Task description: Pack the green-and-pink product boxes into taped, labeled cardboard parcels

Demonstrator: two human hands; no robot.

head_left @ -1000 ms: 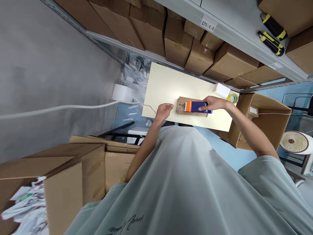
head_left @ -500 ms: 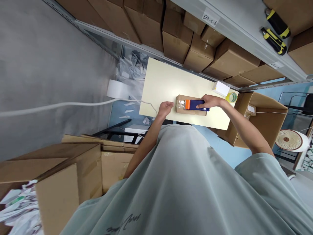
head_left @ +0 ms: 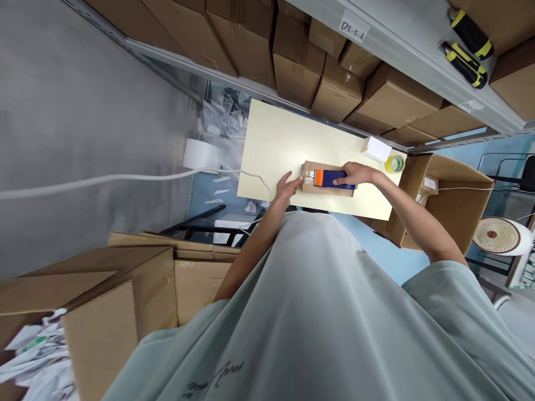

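A small brown carton [head_left: 308, 188] lies flat on the cream table, with shiny tape across its left end. My right hand [head_left: 353, 174] is wrapped around a dark blue tape dispenser [head_left: 328, 178] with an orange front, which rests along the carton's top. A bit of yellow-green shows at the dispenser's right end. Beside the carton's left end is my left hand [head_left: 287, 186], its thumb and fingers spread apart. Its fingertips are at the carton's end, and nothing is held in it.
The cream table [head_left: 271, 139] also bears a white box [head_left: 377, 149] and a yellow-green tape roll [head_left: 394, 164]. An open carton [head_left: 460, 195] stands to the right. Boxes fill the shelf behind, with two utility knives [head_left: 465, 65] above. A white cable [head_left: 167, 177] crosses at left.
My left hand has gone from a pinch near the carton's left end to spread fingers, and sits slightly further right against that end. The dispenser has hardly moved.
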